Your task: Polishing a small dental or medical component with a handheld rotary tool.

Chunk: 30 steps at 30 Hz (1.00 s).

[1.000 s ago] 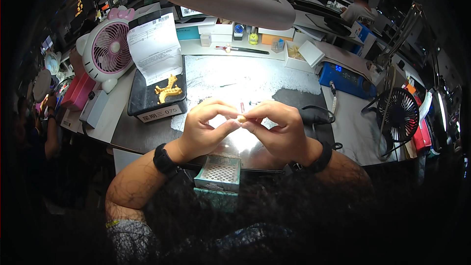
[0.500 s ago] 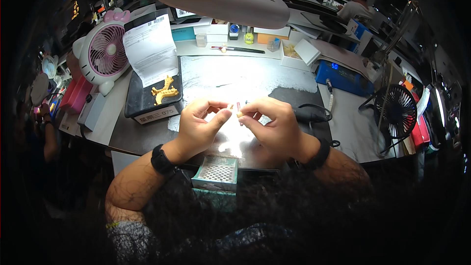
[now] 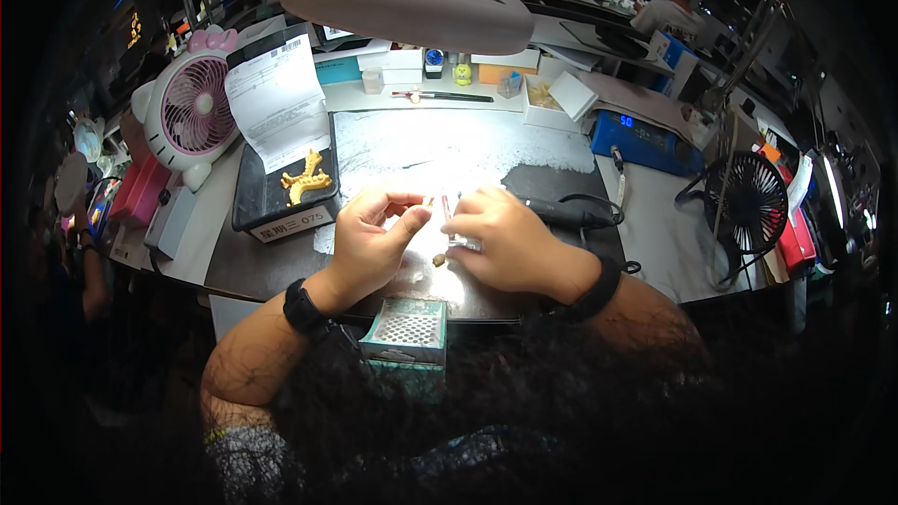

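Note:
My left hand (image 3: 372,236) is closed in a pinch, thumb against index finger, on a small yellowish piece (image 3: 429,201). To its right my right hand (image 3: 513,245) is turned palm down with its fingers curled. A clear, shiny thing (image 3: 464,242) shows at its fingertips, too small to name. Between the hands is a thin red stick-like thing (image 3: 446,207). A small brownish piece (image 3: 439,260) lies on the brightly lit bench mat just below the right fingertips.
A black tray (image 3: 245,221) with a yellow dental model (image 3: 307,180) and a paper sheet stands left. A handpiece (image 3: 571,213) with its cord lies right, before a blue control box (image 3: 645,142). A lamp (image 3: 407,0) overhangs; a perforated drawer (image 3: 404,329) sits in front.
My right hand has opened its upright pinch and turned palm down, fingers lower. A small piece now lies on the mat below it. My left hand keeps its pinch; the whole view shifted slightly.

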Available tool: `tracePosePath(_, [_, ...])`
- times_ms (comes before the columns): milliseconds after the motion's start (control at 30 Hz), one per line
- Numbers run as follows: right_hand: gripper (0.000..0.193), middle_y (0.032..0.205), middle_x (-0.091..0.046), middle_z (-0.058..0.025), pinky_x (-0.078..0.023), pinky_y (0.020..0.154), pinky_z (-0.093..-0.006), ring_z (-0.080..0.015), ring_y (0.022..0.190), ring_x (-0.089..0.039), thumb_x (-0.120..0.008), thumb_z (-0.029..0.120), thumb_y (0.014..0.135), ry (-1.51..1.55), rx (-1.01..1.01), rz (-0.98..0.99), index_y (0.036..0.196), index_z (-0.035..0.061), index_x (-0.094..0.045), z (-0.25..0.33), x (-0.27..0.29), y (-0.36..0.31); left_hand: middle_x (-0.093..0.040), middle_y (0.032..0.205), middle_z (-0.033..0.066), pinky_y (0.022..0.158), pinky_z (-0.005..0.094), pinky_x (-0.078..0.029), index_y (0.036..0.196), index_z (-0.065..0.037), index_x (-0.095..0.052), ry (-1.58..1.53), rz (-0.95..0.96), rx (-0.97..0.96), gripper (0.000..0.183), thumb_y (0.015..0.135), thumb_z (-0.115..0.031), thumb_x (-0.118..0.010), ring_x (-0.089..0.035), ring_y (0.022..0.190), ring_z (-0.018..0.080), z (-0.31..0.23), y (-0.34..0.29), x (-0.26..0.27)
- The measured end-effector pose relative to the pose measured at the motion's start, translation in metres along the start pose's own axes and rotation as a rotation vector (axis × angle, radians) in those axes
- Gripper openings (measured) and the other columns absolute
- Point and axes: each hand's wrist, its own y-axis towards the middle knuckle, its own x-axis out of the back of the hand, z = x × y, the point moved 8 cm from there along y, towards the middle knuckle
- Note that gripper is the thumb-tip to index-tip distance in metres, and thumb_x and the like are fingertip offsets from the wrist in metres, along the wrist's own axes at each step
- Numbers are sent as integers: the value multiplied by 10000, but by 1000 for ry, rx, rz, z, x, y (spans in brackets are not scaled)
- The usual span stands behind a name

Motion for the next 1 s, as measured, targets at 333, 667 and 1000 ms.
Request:
tracePosePath(333, [342, 1061, -674, -146, -498, 928, -449, -365, 1022, -647, -803, 238, 837, -257, -373, 278, 1107, 44, -722, -68, 20, -13, -744, 935, 82, 766, 272, -555, 1065, 25, -748, 19, 21, 30, 198, 960, -140, -778, -697, 834, 116, 0, -2, -3])
tracePosePath(667, [274, 1040, -597, -173, -540, 790, -475, -406, 907, -662, -730, 131, 923, -155, -359, 108, 1161, 39, -629, -41, 25, -2, -763, 966, 73, 790, 259, -567, 1107, 37, -732, -22, 33, 71, 196, 983, -114, -748, -709, 866, 103, -1, -2, -2])
tracePosePath(1000, [329, 959, -618, -126, -563, 666, -420, -336, 783, -690, -797, 239, 875, -80, -108, -208, 1134, 69, -685, -8, 50, 6, -747, 1114, 148, 913, 309, -597, 1193, 66, -642, -8, 120, 105, 207, 1050, -82, -655, -720, 1003, 163, -3, -2, -7])
